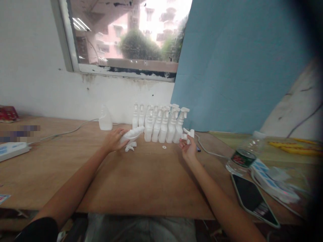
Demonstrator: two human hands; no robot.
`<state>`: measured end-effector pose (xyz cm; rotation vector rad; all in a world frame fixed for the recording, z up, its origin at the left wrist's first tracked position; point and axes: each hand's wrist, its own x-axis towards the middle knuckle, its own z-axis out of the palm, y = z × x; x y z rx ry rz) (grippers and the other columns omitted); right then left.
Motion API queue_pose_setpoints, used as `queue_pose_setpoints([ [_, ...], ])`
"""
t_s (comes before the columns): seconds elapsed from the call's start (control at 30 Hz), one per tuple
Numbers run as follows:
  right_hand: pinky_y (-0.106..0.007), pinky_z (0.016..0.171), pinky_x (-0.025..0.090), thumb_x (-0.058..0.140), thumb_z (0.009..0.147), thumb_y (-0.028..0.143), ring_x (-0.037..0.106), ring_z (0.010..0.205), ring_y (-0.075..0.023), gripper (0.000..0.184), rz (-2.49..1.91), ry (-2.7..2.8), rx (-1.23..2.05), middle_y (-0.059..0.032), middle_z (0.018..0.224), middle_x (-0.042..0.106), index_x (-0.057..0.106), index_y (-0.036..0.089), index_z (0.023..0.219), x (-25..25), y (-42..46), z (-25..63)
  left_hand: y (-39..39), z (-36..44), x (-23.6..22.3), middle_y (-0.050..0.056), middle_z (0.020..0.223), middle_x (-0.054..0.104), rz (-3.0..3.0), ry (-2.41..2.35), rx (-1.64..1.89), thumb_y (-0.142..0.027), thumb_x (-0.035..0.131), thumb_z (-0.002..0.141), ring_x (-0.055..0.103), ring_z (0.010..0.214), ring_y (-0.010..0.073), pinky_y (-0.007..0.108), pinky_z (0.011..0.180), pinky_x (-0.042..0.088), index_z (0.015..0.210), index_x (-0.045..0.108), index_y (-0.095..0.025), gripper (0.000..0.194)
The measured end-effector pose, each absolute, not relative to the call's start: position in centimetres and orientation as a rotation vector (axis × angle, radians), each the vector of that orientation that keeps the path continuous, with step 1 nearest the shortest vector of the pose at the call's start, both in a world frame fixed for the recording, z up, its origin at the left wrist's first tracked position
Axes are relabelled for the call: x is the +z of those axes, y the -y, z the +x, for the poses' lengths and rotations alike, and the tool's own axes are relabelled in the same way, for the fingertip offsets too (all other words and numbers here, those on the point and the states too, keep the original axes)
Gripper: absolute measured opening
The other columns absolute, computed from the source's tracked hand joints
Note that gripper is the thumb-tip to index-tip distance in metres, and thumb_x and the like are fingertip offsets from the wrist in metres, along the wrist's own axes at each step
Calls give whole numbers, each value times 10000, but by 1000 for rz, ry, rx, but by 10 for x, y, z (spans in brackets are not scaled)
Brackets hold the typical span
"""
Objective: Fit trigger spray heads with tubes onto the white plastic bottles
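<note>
My left hand (117,139) is closed around a white plastic bottle (132,134), which lies tilted with its neck pointing right. Between the fingers of my right hand (188,148) is a white trigger spray head (189,136), held apart from the bottle. Under the bottle, a loose white spray head (130,146) lies on the table. A small white ring (164,147) rests on the wood between my hands. Just beyond stand several white spray bottles (164,129) in a tight group, the visible ones topped with trigger heads.
A lone white bottle (105,119) stands back left by a cable. To the right are a clear water bottle (242,158), a phone (254,198) and a power strip (275,183). Another power strip (13,151) lies far left. A blue curtain (227,67) hangs behind.
</note>
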<state>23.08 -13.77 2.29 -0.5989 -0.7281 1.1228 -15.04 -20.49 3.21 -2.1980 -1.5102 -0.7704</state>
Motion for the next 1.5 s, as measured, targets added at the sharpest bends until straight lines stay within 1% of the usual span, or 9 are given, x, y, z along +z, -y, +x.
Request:
queue_pose_setpoints([
  [0.17, -160, 327, 309, 644, 643, 365, 440, 369, -65, 241, -616, 673, 1053, 32, 526, 599, 520, 192, 757, 25, 137, 232, 209, -149, 34, 113, 1132, 605, -2148, 1601, -747, -538, 465, 870, 566, 1069, 274, 380, 951, 421, 1196, 570, -205, 477],
  [0.3, -158, 312, 300, 641, 656, 356, 455, 361, -69, 225, -655, 689, 1028, 24, 521, 601, 527, 185, 748, 24, 136, 233, 207, -150, 33, 107, 1112, 635, -2138, 1636, -741, -529, 409, 904, 584, 1057, 259, 358, 937, 430, 1160, 604, -194, 465],
  [0.4, -158, 309, 299, 659, 661, 365, 465, 360, -72, 239, -651, 742, 1001, 23, 522, 604, 532, 181, 744, 21, 136, 232, 205, -152, 33, 101, 1101, 661, -2121, 1627, -764, -494, 348, 937, 610, 1022, 249, 344, 910, 441, 1132, 625, -169, 470],
  [0.53, -169, 319, 327, 699, 648, 405, 488, 369, -85, 299, -686, 878, 1064, 7, 541, 621, 544, 174, 758, 17, 140, 223, 205, -151, 34, 106, 1035, 697, -2077, 1668, -772, -471, 321, 951, 640, 960, 237, 313, 866, 449, 1075, 659, -145, 486],
  [0.73, -178, 324, 339, 720, 635, 414, 525, 403, -99, 326, -664, 924, 1061, 9, 566, 620, 545, 175, 769, 19, 149, 210, 212, -138, 40, 124, 868, 708, -2009, 1773, -555, -489, 211, 968, 660, 832, 235, 298, 717, 437, 871, 676, -149, 584],
  [0.83, -172, 311, 314, 692, 639, 401, 503, 392, -87, 297, -635, 828, 987, 30, 539, 589, 538, 178, 760, 23, 145, 219, 212, -135, 41, 136, 816, 701, -1939, 1845, -468, -485, 160, 972, 660, 777, 241, 294, 654, 419, 877, 662, -140, 616],
  [0.97, -155, 302, 284, 655, 638, 380, 492, 410, -71, 267, -608, 665, 931, 58, 559, 568, 532, 189, 780, 28, 135, 239, 210, -141, 40, 141, 823, 702, -1853, 1894, -457, -445, 138, 976, 659, 753, 243, 295, 628, 411, 923, 666, -131, 616],
  [1.2, -150, 279, 268, 648, 637, 339, 483, 386, -66, 241, -606, 615, 971, 57, 547, 573, 527, 185, 778, 26, 131, 246, 205, -151, 38, 145, 792, 709, -1777, 1942, -514, -441, 140, 970, 661, 735, 237, 300, 621, 403, 736, 701, -140, 679],
  [1.5, -150, 272, 275, 663, 622, 350, 496, 389, -72, 241, -653, 638, 943, 51, 540, 568, 535, 181, 737, 25, 132, 242, 205, -152, 38, 137, 781, 711, -1783, 1937, -560, -428, 163, 965, 658, 721, 232, 297, 603, 394, 730, 714, -147, 662],
])
